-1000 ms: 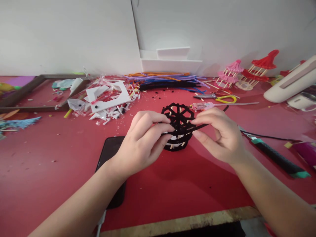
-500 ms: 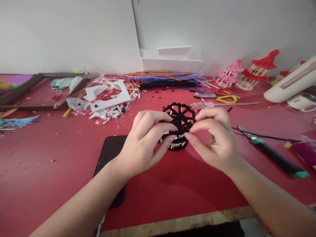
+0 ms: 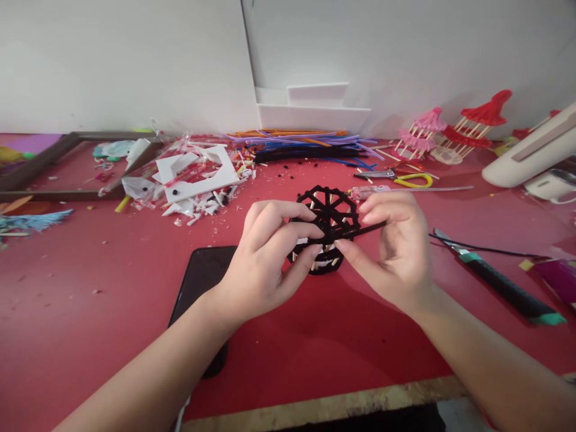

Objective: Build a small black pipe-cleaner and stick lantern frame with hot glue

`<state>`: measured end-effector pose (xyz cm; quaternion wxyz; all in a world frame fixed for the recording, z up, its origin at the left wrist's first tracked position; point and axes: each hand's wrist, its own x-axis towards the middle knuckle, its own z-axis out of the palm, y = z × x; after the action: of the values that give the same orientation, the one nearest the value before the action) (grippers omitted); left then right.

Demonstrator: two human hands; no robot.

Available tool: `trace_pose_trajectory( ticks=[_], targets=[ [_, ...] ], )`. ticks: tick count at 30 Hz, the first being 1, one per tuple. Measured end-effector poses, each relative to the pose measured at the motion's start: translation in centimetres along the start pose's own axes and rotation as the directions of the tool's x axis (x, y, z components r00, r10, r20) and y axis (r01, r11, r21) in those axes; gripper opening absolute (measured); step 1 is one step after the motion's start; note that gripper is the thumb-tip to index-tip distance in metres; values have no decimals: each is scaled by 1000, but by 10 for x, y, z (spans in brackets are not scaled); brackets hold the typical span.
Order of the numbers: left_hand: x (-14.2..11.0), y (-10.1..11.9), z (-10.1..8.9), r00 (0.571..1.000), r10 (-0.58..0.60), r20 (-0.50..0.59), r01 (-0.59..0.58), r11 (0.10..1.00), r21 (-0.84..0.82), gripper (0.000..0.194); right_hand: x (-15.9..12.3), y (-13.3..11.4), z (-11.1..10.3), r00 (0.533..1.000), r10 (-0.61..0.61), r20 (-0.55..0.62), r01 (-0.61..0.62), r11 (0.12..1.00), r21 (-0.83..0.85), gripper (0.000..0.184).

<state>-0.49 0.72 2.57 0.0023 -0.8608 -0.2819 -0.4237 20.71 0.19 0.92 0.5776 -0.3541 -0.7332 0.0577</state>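
Note:
A small black frame (image 3: 324,207) made of pipe cleaners, spoked like a wheel on top with pale sticks below, stands upright on the red table. My left hand (image 3: 270,258) pinches its near edge between thumb and fingers. From that edge a loose black pipe cleaner end (image 3: 369,230) sticks out to the right. My right hand (image 3: 398,252) is open beside it, with the thumb tip against the frame's near edge and the fingers raised apart from the thumb. The loose end reaches toward these fingers. Part of the frame is hidden behind my left fingers.
A phone (image 3: 198,288) lies left of the frame. To the right are a utility knife (image 3: 504,285) and scissors (image 3: 405,177). Pipe cleaners (image 3: 301,144), white scraps (image 3: 202,174), and pink (image 3: 423,132) and red (image 3: 472,126) stick models line the back. A wooden-edged frame (image 3: 49,195) lies far left.
My right fingers have lifted off the frame and spread from the thumb, and the loose pipe cleaner end now shows between them. My left hand has stayed in place.

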Motion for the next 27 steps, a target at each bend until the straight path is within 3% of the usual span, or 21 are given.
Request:
trace_pose_trajectory(
  ticks=[12,18,27],
  targets=[
    [1,2,0,1000,-31,5,31,999,-26,10,-5,6,2,1000,19,1,-19,998,62,47],
    [1,1,0,999,-31,10,32,999,-23,10,-1,8,-2,999,-43,-5,42,999,-5,47],
    [-1,-1,-3,999,-41,19,41,999,3,9,-1,15,-24,987,91,130,-65,979,-193,43]
  ],
)
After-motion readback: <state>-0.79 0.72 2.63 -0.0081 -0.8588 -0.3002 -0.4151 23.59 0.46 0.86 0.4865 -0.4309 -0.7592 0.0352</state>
